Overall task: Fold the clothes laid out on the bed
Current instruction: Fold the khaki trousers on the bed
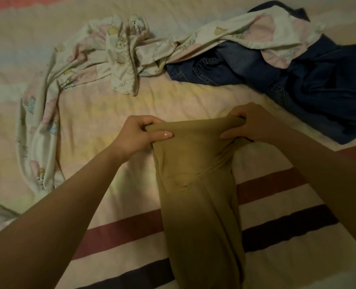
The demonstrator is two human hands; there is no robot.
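Olive tights (196,197): near bed edge, waistband raised, legs trailing toward us | left hand (140,134) and right hand (254,125) each pinch 1 waistband corner, we judge to spread it flat for folding | printed pyjamas (102,59), jeans (277,80) crumpled farther back, unfolded | striped bedsheet (110,230) beneath.

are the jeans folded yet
No, the jeans lie crumpled beside the bed's far edge, partly under printed pyjamas.
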